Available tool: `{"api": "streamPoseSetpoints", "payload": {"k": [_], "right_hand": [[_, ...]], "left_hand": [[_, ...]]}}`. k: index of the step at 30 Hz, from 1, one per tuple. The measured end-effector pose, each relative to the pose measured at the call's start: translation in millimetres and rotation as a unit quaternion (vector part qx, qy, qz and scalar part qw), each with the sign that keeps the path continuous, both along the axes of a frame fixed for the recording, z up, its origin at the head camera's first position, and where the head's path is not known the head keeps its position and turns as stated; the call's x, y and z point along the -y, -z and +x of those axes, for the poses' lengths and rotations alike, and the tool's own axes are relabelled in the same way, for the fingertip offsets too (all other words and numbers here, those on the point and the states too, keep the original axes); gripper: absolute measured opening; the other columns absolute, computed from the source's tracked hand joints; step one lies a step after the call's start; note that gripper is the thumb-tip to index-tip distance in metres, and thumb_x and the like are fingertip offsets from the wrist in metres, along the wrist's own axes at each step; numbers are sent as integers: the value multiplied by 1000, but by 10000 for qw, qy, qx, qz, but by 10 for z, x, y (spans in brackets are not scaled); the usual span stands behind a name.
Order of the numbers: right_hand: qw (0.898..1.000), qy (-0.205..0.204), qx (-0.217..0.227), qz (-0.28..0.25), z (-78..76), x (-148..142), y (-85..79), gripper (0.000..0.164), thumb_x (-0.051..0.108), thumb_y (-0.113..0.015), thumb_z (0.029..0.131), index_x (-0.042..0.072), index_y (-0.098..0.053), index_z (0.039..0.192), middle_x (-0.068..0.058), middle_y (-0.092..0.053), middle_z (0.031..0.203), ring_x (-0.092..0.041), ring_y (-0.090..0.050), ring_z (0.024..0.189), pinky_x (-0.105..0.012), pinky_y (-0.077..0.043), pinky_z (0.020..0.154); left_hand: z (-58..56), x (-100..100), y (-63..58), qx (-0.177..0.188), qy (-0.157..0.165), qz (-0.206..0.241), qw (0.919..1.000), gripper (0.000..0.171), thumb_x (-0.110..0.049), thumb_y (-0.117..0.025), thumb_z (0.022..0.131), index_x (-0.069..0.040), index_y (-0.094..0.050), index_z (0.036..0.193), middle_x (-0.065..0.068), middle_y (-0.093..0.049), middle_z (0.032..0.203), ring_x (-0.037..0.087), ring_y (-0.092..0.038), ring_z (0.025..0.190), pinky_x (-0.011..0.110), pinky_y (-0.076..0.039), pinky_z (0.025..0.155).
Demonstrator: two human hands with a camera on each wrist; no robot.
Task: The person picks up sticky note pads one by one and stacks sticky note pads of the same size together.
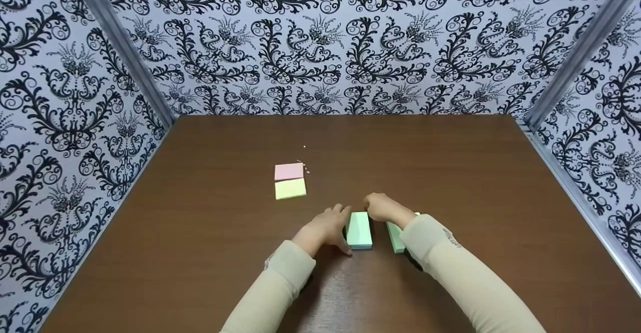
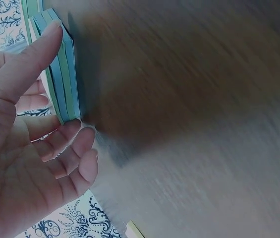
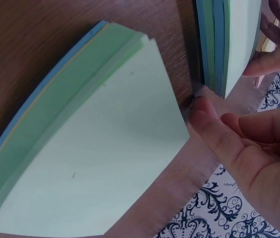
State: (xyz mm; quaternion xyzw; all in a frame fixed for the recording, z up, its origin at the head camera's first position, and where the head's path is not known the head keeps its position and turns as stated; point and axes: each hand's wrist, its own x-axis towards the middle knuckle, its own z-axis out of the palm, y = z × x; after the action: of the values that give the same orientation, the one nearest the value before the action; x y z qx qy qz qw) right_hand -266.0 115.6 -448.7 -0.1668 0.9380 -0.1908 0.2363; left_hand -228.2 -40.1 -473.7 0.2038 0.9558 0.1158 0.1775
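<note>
A pale green-topped stack of sticky notes, with blue and green layers along its edges, lies on the brown table. My left hand holds it from the left, the thumb against one end and fingers by the other. Just past the stack's far right corner is my right hand, its fingers curled and low over the table. Nothing shows between the right fingertips. A second green stack, with a blue bottom layer, lies under the right wrist, partly hidden by the sleeve in the head view.
Farther back and left, a pink sticky-note pad lies against a yellow one. Small white crumbs are scattered beside them. Patterned walls close off the table at the back and sides.
</note>
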Motion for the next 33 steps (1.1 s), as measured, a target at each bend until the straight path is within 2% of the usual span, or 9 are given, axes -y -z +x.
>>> {"api": "streamPoseSetpoints", "payload": {"k": [6, 9, 13, 16, 19, 21, 24, 27, 33], "right_hand": [[10000, -51, -1, -70, -5, -29, 6, 41, -11, -32, 86, -8, -52, 122, -25, -52, 123, -38, -48, 116, -39, -43, 78], [9999, -87, -24, -102, -1, -61, 7, 41, -11, -32, 85, -8, -52, 121, -25, -53, 123, -34, -51, 110, -36, -38, 71], [9998, -86, -19, -159, 5, -78, -4, 42, -11, -34, 84, -8, -52, 121, -25, -53, 123, -28, -52, 103, -35, -36, 70], [9997, -45, 27, -240, 13, -74, 0, 43, -10, -34, 83, -9, -52, 122, -25, -52, 124, -28, -51, 99, -35, -36, 68], [9996, -28, 1, -298, 17, -63, 11, 42, -9, -34, 84, -9, -52, 122, -25, -51, 125, -27, -51, 95, -35, -36, 67], [9995, -30, -42, -298, 18, -60, 17, 41, -8, -34, 84, -9, -52, 122, -26, -51, 125, -26, -50, 92, -35, -36, 67], [9995, -6, -84, -310, 15, -54, 22, 40, -8, -35, 85, -9, -53, 120, -26, -52, 124, -26, -50, 91, -36, -36, 68], [9995, 39, -41, -312, 10, -56, 22, 39, -8, -35, 85, -8, -54, 120, -26, -52, 124, -28, -51, 94, -37, -36, 68], [9995, -25, -64, -304, 13, -70, 20, 39, -8, -34, 86, -8, -54, 119, -25, -53, 122, -37, -50, 113, -38, -38, 70]], "left_hand": [[1, 196, -80, 617, -346, 651, 9954, 111, -33, -82, 66, -6, -11, 147, 18, -16, 149, 33, -18, 137, 43, -26, 107], [-33, 391, -99, 537, -563, 1032, 9916, 101, -21, -79, 70, 1, -14, 144, 23, -17, 148, 35, -19, 136, 42, -23, 108], [-113, 660, -63, -556, -988, 1121, 9872, 72, -2, -72, 71, 14, -36, 131, 30, -43, 129, 39, -43, 120, 43, -36, 99], [-157, 821, -22, -1373, -1596, 773, 9745, 48, -2, -70, 71, 12, -53, 113, 27, -54, 107, 41, -55, 97, 46, -47, 82], [-187, 939, 24, -1780, -2053, 327, 9618, 35, -9, -71, 75, 7, -58, 103, 22, -53, 102, 40, -56, 90, 47, -49, 72], [-216, 997, 73, -1979, -2096, 52, 9575, 34, -13, -70, 77, 4, -59, 104, 20, -53, 106, 40, -53, 94, 48, -49, 72], [-256, 1068, 147, -2196, -1897, -342, 9564, 37, -17, -68, 80, 0, -58, 111, 16, -51, 118, 39, -50, 100, 47, -47, 75], [-280, 1110, 211, -2111, -1790, -558, 9593, 37, -20, -61, 86, -4, -56, 119, 13, -48, 126, 38, -46, 104, 48, -43, 80], [-270, 1121, 248, -1923, -1706, -598, 9645, 31, -15, -52, 90, -2, -54, 119, 16, -50, 125, 40, -47, 102, 50, -40, 85]]}}
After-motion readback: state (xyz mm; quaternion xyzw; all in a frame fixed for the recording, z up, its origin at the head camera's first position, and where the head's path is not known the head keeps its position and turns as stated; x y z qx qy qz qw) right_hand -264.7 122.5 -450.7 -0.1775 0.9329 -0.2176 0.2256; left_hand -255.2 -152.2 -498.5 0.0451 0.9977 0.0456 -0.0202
